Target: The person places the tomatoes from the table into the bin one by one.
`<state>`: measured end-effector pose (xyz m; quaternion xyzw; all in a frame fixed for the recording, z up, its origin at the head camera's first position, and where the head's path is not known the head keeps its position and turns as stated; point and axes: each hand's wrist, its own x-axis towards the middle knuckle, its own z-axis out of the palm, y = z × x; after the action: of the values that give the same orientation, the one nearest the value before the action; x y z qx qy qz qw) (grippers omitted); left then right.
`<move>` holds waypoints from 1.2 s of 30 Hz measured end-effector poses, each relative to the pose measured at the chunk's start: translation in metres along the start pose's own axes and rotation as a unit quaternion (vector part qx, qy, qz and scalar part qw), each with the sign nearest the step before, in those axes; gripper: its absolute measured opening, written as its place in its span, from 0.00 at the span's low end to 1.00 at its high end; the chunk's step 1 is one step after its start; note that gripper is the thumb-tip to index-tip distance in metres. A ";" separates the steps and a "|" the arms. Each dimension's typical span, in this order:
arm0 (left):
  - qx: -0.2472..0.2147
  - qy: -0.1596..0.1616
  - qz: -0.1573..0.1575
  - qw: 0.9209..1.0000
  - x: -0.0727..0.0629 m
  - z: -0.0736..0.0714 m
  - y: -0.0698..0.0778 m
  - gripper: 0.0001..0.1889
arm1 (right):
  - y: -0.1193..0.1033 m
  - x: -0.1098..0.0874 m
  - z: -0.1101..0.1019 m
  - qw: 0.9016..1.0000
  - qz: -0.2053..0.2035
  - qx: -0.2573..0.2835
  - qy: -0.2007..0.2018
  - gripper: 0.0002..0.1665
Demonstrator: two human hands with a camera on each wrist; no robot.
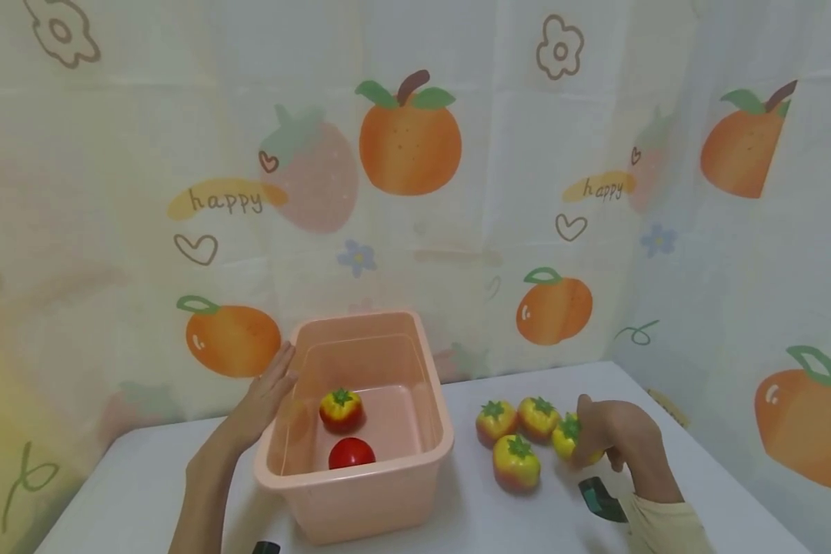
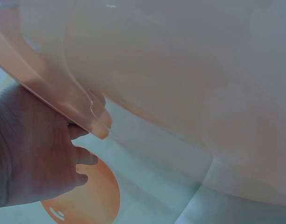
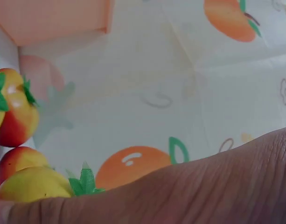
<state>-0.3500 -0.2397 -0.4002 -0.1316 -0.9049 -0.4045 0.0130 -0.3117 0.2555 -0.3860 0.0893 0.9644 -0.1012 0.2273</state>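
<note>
A pink plastic bin (image 1: pixel 415 462) stands on the white table, and its wall fills the left wrist view (image 2: pixel 189 70). Inside lie a yellow-red toy fruit (image 1: pixel 340 408) and a red toy tomato (image 1: pixel 351 452). My left hand (image 1: pixel 284 368) rests with straight fingers against the bin's left rim, seen close up as the left hand (image 2: pixel 63 154) beside the rim. To the right of the bin, my right hand (image 1: pixel 583 440) grips a yellow toy fruit (image 1: pixel 565 437) with a green top; this held fruit (image 3: pixel 33 184) shows above my right hand (image 3: pixel 189 191).
Three more yellow-red toy fruits (image 1: pixel 495 421) (image 1: pixel 538 415) (image 1: pixel 517 463) lie in a cluster between the bin and my right hand. A fruit-print curtain (image 1: pixel 408 192) hangs behind and along the right side of the table (image 1: pixel 145 477).
</note>
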 end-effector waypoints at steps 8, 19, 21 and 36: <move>0.005 0.002 0.001 1.000 -0.011 -0.009 -0.006 0.40 | -0.010 -0.009 -0.017 0.996 -0.075 0.035 0.031 0.79; 0.013 0.001 0.010 1.000 0.001 -0.005 -0.002 0.40 | -0.001 -0.018 -0.031 0.981 -0.153 0.103 0.059 0.73; 0.016 0.000 0.005 1.000 0.002 -0.005 -0.001 0.40 | -0.001 -0.021 -0.030 0.978 -0.167 0.106 0.069 0.65; 0.006 0.002 -0.002 1.000 0.003 0.001 -0.001 0.38 | -0.026 -0.031 -0.038 0.928 -0.325 0.116 0.141 0.44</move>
<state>-0.3528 -0.2395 -0.4013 -0.1293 -0.9076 -0.3991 0.0150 -0.3061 0.2359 -0.3348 -0.1899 0.9442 -0.2673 0.0312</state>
